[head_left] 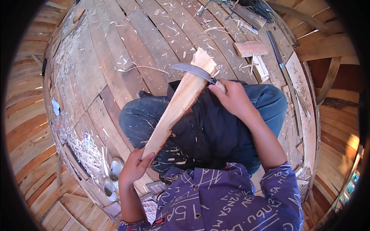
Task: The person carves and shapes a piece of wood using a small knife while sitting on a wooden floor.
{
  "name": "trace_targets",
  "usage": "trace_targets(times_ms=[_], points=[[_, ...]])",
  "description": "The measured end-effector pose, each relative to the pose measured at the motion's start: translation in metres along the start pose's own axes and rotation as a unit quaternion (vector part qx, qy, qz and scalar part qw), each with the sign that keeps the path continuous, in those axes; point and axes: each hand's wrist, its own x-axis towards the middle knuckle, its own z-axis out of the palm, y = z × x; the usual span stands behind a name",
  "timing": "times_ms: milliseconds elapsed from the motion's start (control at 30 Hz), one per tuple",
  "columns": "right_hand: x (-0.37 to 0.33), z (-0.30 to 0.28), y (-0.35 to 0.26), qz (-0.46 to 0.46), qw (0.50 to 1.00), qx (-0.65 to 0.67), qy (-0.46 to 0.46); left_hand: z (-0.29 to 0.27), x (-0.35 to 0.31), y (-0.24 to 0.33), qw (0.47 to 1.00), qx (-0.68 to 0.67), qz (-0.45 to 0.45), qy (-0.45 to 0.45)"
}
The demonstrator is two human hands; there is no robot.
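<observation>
A long, pale piece of wood with rough bark along one edge slants across my lap, its wider end away from me. My left hand is closed round its narrow near end. In my right hand is the handle of a curved knife. The blade lies across the wood close to the far end, its tip pointing left. A dark cloth covers my lap under the wood, with small shavings on it.
Plank flooring strewn with shavings surrounds me. More shavings heap at the left, near a pair of pale shoes. At the right lie a reddish wood block, a dark long tool and a long board.
</observation>
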Motion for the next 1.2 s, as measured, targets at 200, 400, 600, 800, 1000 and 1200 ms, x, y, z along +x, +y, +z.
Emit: trace_targets(times_ms=[200,400,600,800,1000,1200], points=[[0.003,-0.011,-0.013,0.097,0.995,0.004,0.002,0.006,-0.002,0.000,0.999,0.003,0.015,0.032],[-0.003,0.005,-0.008,0.039,0.987,-0.089,0.131,0.006,0.000,0.009,1.000,-0.006,-0.007,0.013],[0.007,-0.016,0.011,0.023,0.982,0.004,0.188,0.006,-0.003,0.001,0.999,-0.022,-0.013,0.021],[-0.011,0.003,0.003,-0.001,0.998,0.035,0.044,0.009,-0.001,0.002,1.000,-0.004,0.002,0.031],[-0.010,0.005,-0.003,-0.016,0.999,0.036,0.014,0.009,-0.002,-0.005,0.999,0.020,0.013,0.040],[-0.020,0.008,-0.023,-0.098,0.988,-0.042,-0.111,0.010,-0.001,-0.007,0.998,0.033,0.025,0.044]])
